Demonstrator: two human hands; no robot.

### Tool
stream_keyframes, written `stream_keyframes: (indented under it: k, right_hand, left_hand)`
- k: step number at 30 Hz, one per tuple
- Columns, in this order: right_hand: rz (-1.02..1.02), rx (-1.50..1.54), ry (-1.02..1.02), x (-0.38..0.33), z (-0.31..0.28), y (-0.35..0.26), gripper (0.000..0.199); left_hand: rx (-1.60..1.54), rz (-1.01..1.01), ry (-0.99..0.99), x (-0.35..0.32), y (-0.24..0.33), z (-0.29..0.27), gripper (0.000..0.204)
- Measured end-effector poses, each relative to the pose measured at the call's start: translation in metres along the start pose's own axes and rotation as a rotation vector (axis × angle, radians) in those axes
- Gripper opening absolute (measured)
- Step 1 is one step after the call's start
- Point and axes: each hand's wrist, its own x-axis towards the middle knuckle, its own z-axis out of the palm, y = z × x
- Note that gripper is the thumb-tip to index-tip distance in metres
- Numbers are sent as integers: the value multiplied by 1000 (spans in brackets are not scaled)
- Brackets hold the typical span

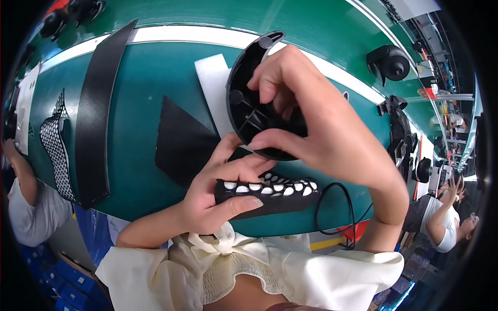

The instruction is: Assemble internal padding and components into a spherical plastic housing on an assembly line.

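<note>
My right hand (327, 116) grips a black curved plastic shell (239, 111) in front of me. Its inside, with moulded ribs and a round boss, faces up, and the fingers and thumb reach into the hollow. Lower down, my left hand (203, 196) is closed round a thick black strip (280, 202) that carries rows of white round dots. The left thumb presses along its near side, while the fingers lie over its far side. The left fingertips are close under the shell's lower edge; whether they touch it I cannot tell.
Black sheets (98, 114) (184, 140) and a white foam piece (210, 85) lie on the green table. At left is a curled dotted sheet (56, 150). A black cable (340, 186) loops at right. Beyond the white strip stands a black rounded device (389, 62). Other people sit either side.
</note>
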Motion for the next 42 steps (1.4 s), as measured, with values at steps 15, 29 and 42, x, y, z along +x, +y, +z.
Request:
stream_keyframes:
  k: [15, 29, 42]
  right_hand:
    - [-657, -794, 445, -68, 8, 39, 26]
    - [101, 310, 609, -79, 23, 56, 22]
    - [331, 724, 547, -69, 54, 7, 13]
  left_hand:
    - [-298, 43, 73, -8, -3, 19, 17]
    - [150, 59, 304, -7, 5, 1, 9]
    - [23, 80, 316, -29, 24, 23, 11]
